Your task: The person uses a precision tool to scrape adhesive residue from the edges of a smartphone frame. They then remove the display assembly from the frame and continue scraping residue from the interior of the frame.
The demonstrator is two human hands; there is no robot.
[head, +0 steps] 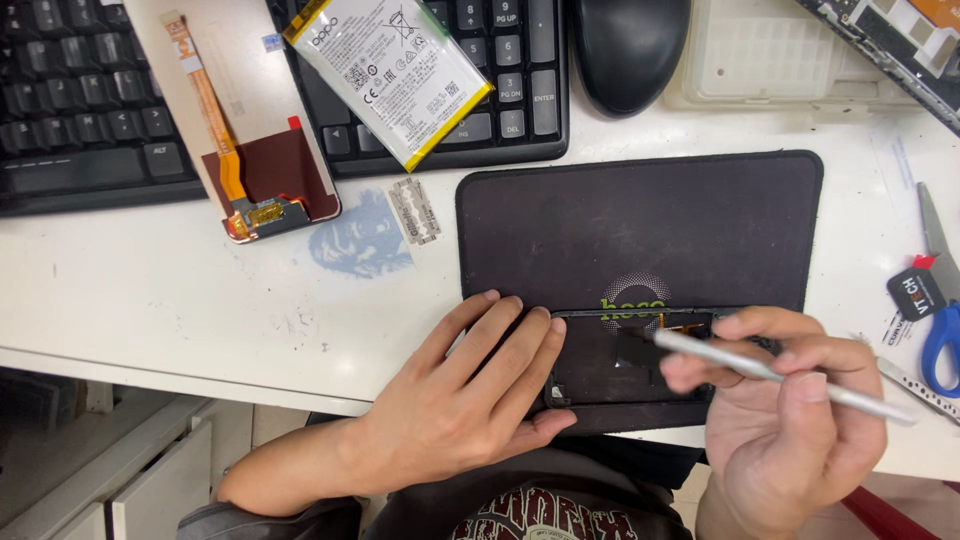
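A dark phone frame (610,375) lies on a black mat (640,230) near the table's front edge. My left hand (470,395) presses flat on the frame's left end, fingers together. My right hand (790,415) grips a slim silver tool (770,372) like a pen. The tool's flat black tip (640,348) rests on the inside of the frame, beside a small orange part (685,325).
A phone battery (390,75) lies across a black keyboard (500,100). A detached screen with an orange flex cable (235,150), a razor blade (414,211), a second keyboard (80,110), a black mouse (630,45), a white tray (780,55) and blue-handled scissors (940,330) surround the mat.
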